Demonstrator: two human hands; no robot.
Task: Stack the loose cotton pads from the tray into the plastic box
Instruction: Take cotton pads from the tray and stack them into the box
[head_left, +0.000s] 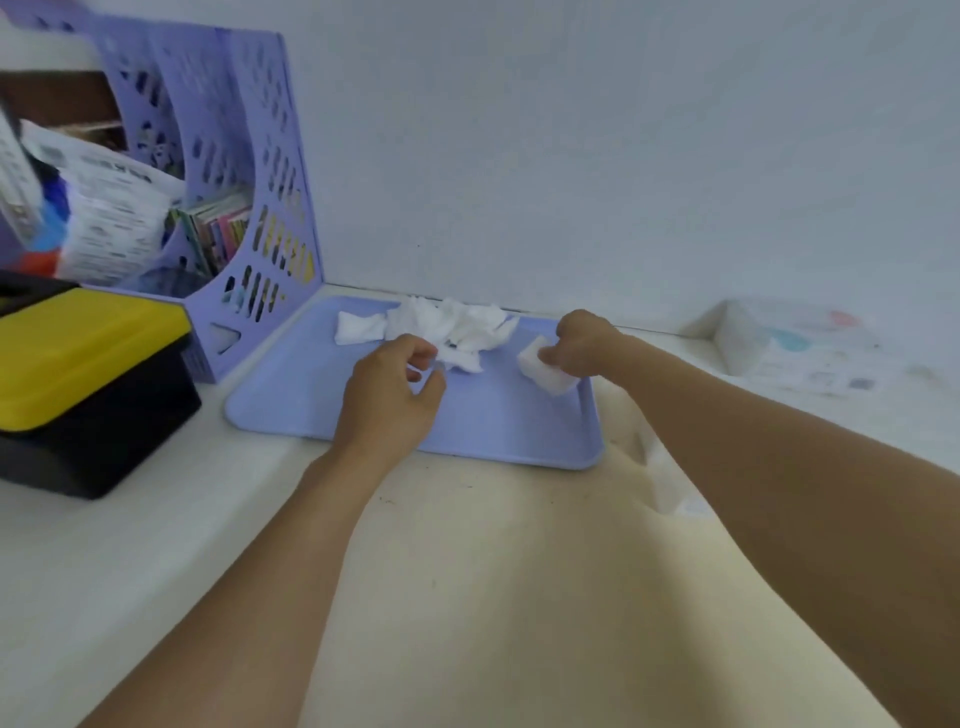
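On the tray (493, 431), my right hand (584, 343) grips a stack of pads (545, 371); my left hand (389, 389), fingers loosely curled, touches the loose pads (457, 325) behind it.

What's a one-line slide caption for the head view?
Right hand grips a stack of cotton pads over the lilac tray; left hand reaches the loose pile.

Both bare forearms reach forward. The left hand (388, 387) hovers palm-down, fingers loosely curled, thumb and forefinger close together. The right hand (582, 340) is curled, pinching.
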